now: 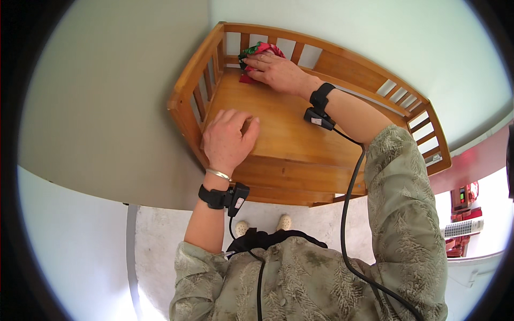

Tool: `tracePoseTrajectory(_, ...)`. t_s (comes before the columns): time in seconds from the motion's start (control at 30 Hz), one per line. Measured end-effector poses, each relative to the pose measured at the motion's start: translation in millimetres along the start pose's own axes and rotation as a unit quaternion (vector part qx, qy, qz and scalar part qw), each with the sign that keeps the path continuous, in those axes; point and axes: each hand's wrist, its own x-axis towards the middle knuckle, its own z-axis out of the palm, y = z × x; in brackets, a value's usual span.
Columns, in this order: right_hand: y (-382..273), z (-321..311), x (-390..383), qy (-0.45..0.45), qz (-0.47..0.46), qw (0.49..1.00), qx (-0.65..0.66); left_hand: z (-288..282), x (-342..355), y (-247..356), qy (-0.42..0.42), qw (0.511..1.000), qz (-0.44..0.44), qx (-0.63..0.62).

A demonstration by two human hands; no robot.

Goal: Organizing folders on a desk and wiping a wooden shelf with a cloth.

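One wooden bench with slatted back and side rails stands against a pale wall; its seat carries one red-and-green cloth, bunched in the far left corner against the back slats. The right hand lies flat over the cloth, fingers spread and pressing it down onto the wood, apparently so the cloth bears against the surface. The left hand rests loosely curled on the front left of the seat, holding nothing, and appears placed there to brace the body while leaning forward. The hands are well apart. Each wrist bears one black strap with a small device, two in all, with black cables trailing back. One silver bangle sits on the left wrist.
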Motion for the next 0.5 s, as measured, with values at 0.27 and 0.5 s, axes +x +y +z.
tracePoseTrajectory(0.27,-22.3,-13.2,6.3,-0.010,0.078,0.992,-0.100,1.6,0.6,0.0,0.005,1.000,0.011,-0.003)
tracePoseTrajectory(0.5,-8.1,-18.0,-10.6,0.013,0.061,0.990,-0.130,3.6,1.4,4.2,0.002,1.000,0.006,-0.005)
